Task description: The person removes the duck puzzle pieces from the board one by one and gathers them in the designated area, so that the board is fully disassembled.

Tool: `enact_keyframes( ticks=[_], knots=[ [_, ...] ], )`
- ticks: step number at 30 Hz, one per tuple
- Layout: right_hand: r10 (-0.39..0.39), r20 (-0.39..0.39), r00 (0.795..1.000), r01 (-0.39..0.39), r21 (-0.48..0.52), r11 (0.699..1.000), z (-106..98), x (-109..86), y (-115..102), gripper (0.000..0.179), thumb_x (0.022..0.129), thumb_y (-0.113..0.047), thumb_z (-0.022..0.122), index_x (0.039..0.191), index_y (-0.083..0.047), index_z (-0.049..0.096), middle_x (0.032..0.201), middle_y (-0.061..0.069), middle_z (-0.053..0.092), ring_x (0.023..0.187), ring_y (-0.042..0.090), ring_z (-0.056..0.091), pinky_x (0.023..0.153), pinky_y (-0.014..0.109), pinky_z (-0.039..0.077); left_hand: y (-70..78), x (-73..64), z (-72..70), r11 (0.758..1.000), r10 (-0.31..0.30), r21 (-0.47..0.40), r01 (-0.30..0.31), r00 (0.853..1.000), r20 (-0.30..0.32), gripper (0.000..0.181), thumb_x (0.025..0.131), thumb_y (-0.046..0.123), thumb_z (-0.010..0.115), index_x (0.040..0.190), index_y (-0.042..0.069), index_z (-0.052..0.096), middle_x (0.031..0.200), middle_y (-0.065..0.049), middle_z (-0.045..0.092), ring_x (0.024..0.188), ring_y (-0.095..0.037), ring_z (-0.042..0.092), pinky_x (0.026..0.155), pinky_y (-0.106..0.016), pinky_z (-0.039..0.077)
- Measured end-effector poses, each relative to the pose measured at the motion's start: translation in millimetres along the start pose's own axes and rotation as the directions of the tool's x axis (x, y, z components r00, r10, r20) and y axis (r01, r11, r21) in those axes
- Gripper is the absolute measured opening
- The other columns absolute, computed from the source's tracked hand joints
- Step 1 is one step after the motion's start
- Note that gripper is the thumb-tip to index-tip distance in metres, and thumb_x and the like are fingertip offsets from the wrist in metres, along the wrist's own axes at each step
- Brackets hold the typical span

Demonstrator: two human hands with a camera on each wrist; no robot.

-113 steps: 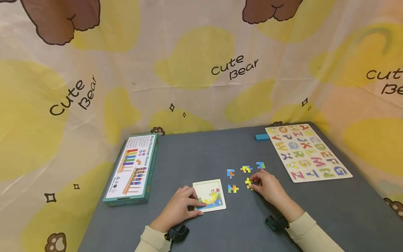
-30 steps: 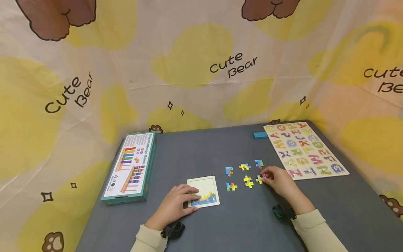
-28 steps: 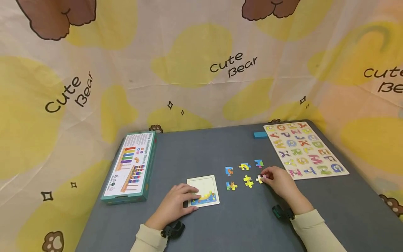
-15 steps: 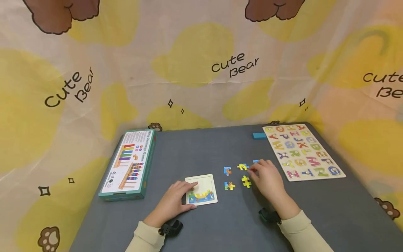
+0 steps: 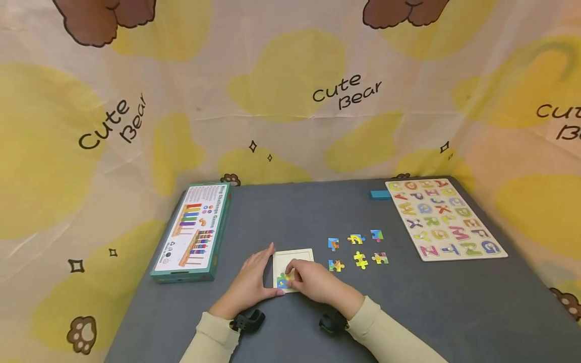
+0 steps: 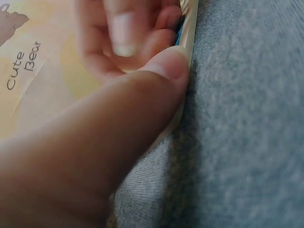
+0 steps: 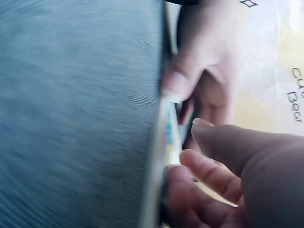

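A small cream puzzle tray (image 5: 297, 253) lies on the table, with blue, green and yellow pieces (image 5: 282, 282) showing in its lower part. My left hand (image 5: 248, 285) rests at the tray's left side, fingers stretched along that edge and thumb on the lower left corner. Over the tray, the loosely bent fingertips of my right hand (image 5: 313, 282) touch the pieces and hide part of them. The right wrist view shows that hand's thumb (image 7: 204, 128) apart from its fingers, with no piece seen between. Several loose jigsaw pieces (image 5: 360, 260) lie in two rows right of the tray.
A green-edged Ring Challenge Game box (image 5: 192, 232) lies on the left of the dark grey table (image 5: 290, 217). On the right are an alphabet board (image 5: 447, 219) and a blue block (image 5: 380, 195). A printed cloth (image 5: 281, 75) hangs behind.
My right hand has let go of a pink-and-yellow piece at the right of the loose rows and moved left onto the tray. My left fingers have drawn back from the tray's face to its edge.
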State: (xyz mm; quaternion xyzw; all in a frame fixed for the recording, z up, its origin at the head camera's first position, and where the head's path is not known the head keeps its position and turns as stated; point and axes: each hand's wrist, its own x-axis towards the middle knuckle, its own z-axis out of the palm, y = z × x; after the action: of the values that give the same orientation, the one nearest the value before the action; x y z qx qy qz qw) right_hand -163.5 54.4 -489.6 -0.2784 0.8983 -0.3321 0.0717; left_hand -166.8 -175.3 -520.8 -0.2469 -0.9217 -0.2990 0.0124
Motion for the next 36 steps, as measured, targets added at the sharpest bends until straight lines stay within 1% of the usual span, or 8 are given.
enact_keyframes(
  ticks=[3,7,16,20,23,29,33,36],
  knots=[
    [0.018,0.011,1.0,-0.018,-0.035,0.999,7,0.0,2,0.017,0.095,-0.02,0.08,0.108,-0.012,0.073,0.07,-0.011,0.048,0.057,0.004,0.043,0.053,0.022,0.037,0.7,-0.4,-0.3,1.0,-0.013,0.007,0.013,1.0,0.02,0.118,0.078,0.042,0.095,0.165,0.001,0.026,0.161,-0.017,0.043,0.149,-0.038,0.037,0.121,-0.063,0.025],
    [0.007,-0.042,0.999,-0.01,-0.079,0.997,14,-1.8,2,0.02,0.092,-0.022,0.083,0.109,-0.016,0.077,0.073,-0.013,0.047,0.059,0.002,0.043,0.053,0.023,0.036,-0.4,-0.6,1.1,1.0,-0.014,0.018,0.013,1.0,0.028,0.118,0.078,0.043,0.094,0.166,0.003,0.026,0.161,-0.015,0.044,0.149,-0.037,0.038,0.121,-0.062,0.026],
    [-0.006,-0.099,0.995,-0.011,-0.167,0.986,20,-3.4,1,0.036,0.089,-0.026,0.086,0.123,-0.017,0.077,0.075,-0.012,0.046,0.061,0.003,0.041,0.052,0.024,0.034,-2.2,0.6,2.6,1.0,0.026,0.009,-0.026,0.999,0.018,0.113,0.078,0.042,0.094,0.164,0.002,0.031,0.159,-0.019,0.046,0.147,-0.038,0.04,0.12,-0.063,0.026],
    [-0.016,-0.113,0.993,-0.001,-0.148,0.989,21,-1.9,2,0.034,0.088,-0.025,0.087,0.121,-0.018,0.078,0.075,-0.012,0.047,0.061,0.002,0.041,0.052,0.023,0.034,-3.5,0.0,1.7,0.999,0.025,0.022,-0.025,1.0,0.012,0.113,0.078,0.044,0.094,0.164,0.003,0.032,0.158,-0.018,0.047,0.146,-0.038,0.041,0.119,-0.064,0.027],
    [-0.027,-0.139,0.99,0.009,-0.127,0.992,21,-2.5,3,0.034,0.087,-0.023,0.089,0.119,-0.019,0.078,0.081,-0.01,0.05,0.063,0.001,0.042,0.053,0.022,0.036,-4.1,-0.6,1.4,0.999,0.03,0.04,-0.03,0.999,0.016,0.11,0.078,0.045,0.094,0.162,0.004,0.036,0.157,-0.017,0.048,0.146,-0.038,0.041,0.12,-0.064,0.027],
    [-0.05,-0.178,0.983,0.032,-0.105,0.994,20,-4.2,6,0.035,0.083,-0.022,0.091,0.115,-0.021,0.076,0.098,-0.005,0.057,0.081,0.008,0.053,0.064,0.024,0.048,-2.7,-0.3,-0.2,0.993,0.067,0.091,-0.069,0.997,0.032,0.091,0.081,0.047,0.09,0.153,0.004,0.054,0.159,-0.013,0.047,0.147,-0.035,0.041,0.12,-0.062,0.028],
    [-0.05,-0.18,0.982,0.03,-0.109,0.994,19,-3.9,6,0.034,0.083,-0.023,0.092,0.113,-0.021,0.075,0.097,-0.008,0.062,0.09,0.01,0.057,0.07,0.026,0.053,-2.4,0.1,-0.1,0.991,0.07,0.11,-0.074,0.997,0.04,0.087,0.082,0.048,0.09,0.15,0.005,0.058,0.16,-0.013,0.046,0.147,-0.035,0.041,0.12,-0.062,0.028],
    [-0.055,-0.186,0.981,0.034,-0.111,0.993,19,-3.4,6,0.035,0.082,-0.023,0.093,0.112,-0.021,0.075,0.096,-0.008,0.062,0.089,0.01,0.058,0.069,0.026,0.052,-2.6,-0.2,-0.7,0.991,0.071,0.108,-0.075,0.997,0.038,0.086,0.082,0.047,0.09,0.15,0.005,0.058,0.159,-0.013,0.046,0.147,-0.036,0.041,0.12,-0.062,0.029]
  ],
)
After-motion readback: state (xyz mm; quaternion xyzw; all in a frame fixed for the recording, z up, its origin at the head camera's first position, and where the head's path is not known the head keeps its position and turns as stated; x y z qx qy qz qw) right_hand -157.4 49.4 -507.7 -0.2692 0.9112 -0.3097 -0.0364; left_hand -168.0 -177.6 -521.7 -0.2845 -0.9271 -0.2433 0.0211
